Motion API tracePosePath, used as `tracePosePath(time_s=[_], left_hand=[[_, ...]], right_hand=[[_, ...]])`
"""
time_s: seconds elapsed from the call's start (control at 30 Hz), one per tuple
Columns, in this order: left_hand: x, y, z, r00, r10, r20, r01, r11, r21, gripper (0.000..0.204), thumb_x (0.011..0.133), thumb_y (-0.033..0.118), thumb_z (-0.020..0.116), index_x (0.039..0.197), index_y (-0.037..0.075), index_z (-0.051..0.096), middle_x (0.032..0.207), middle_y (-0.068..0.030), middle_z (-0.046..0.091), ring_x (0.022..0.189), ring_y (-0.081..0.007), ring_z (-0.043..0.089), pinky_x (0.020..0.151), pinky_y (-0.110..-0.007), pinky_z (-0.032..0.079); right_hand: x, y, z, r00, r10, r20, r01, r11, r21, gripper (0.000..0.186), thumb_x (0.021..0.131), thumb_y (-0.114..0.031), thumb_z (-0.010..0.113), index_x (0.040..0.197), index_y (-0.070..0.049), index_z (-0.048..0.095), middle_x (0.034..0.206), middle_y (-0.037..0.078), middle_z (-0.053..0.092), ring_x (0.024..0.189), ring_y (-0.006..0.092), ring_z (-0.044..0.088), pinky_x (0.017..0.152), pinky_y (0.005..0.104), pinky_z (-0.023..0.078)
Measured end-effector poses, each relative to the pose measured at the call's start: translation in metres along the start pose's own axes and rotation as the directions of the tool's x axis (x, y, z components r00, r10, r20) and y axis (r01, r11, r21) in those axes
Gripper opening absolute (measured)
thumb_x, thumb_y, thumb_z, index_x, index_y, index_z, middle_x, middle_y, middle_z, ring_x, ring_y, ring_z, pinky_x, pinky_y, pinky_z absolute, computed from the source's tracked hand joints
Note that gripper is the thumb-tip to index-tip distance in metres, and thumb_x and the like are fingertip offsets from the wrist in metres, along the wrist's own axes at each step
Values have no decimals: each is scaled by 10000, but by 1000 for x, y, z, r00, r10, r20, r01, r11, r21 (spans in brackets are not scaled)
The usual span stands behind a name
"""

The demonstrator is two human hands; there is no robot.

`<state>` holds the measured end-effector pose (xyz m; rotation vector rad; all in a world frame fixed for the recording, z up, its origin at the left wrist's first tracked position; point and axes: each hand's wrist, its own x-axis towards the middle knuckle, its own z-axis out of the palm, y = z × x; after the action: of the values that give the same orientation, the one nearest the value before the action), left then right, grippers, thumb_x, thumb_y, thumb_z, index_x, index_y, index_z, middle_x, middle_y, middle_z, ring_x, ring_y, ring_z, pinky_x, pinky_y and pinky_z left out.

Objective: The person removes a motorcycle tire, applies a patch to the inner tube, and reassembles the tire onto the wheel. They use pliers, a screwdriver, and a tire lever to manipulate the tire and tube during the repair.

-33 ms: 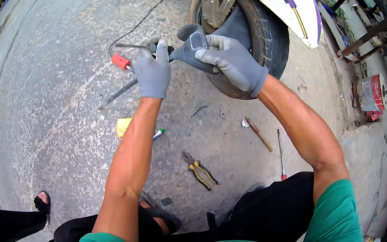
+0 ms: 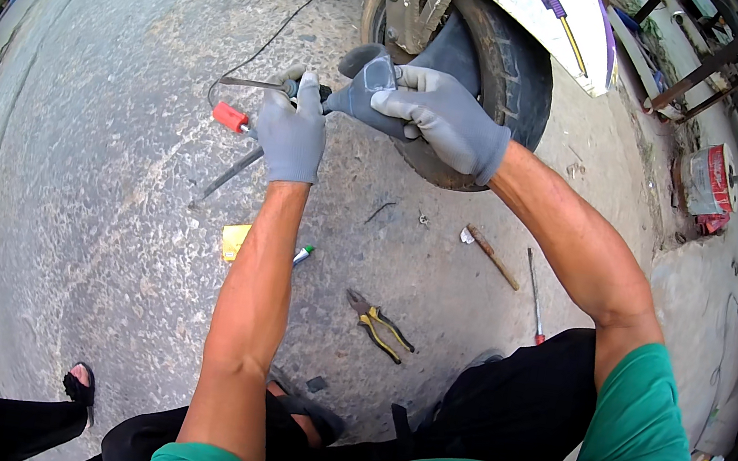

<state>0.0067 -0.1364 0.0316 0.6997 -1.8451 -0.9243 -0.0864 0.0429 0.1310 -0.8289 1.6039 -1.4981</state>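
My right hand (image 2: 452, 121), in a grey glove, is closed on a grey-black inner tube (image 2: 359, 107). Its thumb and fingers press beside a squarish patch (image 2: 379, 76) on the rubber. My left hand (image 2: 292, 131), gloved too, is closed at the tube's left end, around a dark-handled tool whose thin metal blade (image 2: 253, 83) sticks out leftward. Whether the left fingers also pinch the tube is hidden. More of the tube runs back into the wheel, by the black tyre (image 2: 519, 72). A red-handled item (image 2: 230, 117) and a dark bar (image 2: 229, 177) lie beside the left glove.
On the concrete lie yellow-handled pliers (image 2: 379, 326), a small green-capped tube (image 2: 303, 255), a yellow packet (image 2: 234, 241), a rusty rod (image 2: 492, 256) and a red-handled screwdriver (image 2: 536, 296). A bucket (image 2: 708, 186) stands at right. Another person's sandalled foot (image 2: 81, 384) is at lower left.
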Motion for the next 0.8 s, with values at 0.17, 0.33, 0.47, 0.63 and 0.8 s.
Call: tracePosePath(time_s=[0.17,0.33,0.47,0.63,0.8], left_hand=[[6,-7,8,999,-8,-32,9,1000,23,314,1018,271,677,1155,-11,705,922,-148,755,815,-236,712,769,-369,545],[8,-6,11,998,-61,-19,61,998,3,319,1013,267,686,1153,-19,703,911,-145,757,806,-232,717,763,-364,546],[10,-13,12,999,-30,-26,30,1000,5,305,1017,249,683,1157,-21,696,910,-133,758,798,-209,717,746,-346,552],[7,-16,11,994,-75,80,87,982,-166,257,1045,191,650,1188,-21,661,945,-115,762,785,-150,706,676,-291,560],[16,-22,-1,984,-128,126,168,908,-384,242,1068,166,609,1231,-13,615,1015,-133,760,791,-126,720,626,-269,590]], right_hand=[[5,1,-4,998,59,-23,-61,996,-70,206,1015,-267,662,1087,-74,672,857,-70,570,710,18,449,624,200,368],[3,-2,1,993,82,-80,-84,996,-30,252,1014,-274,691,1146,-60,685,907,-60,611,730,8,468,626,199,361],[5,1,6,984,98,-147,-101,995,-12,291,1024,-251,682,1225,-40,689,1012,-25,675,811,20,554,693,202,438],[9,20,1,989,44,-144,-35,997,67,333,1019,-216,684,1275,-2,695,1104,24,718,907,55,626,799,224,508],[13,26,2,986,-4,-165,-5,998,-56,317,1001,-225,704,1223,-1,733,1029,26,731,868,57,617,778,240,506]])
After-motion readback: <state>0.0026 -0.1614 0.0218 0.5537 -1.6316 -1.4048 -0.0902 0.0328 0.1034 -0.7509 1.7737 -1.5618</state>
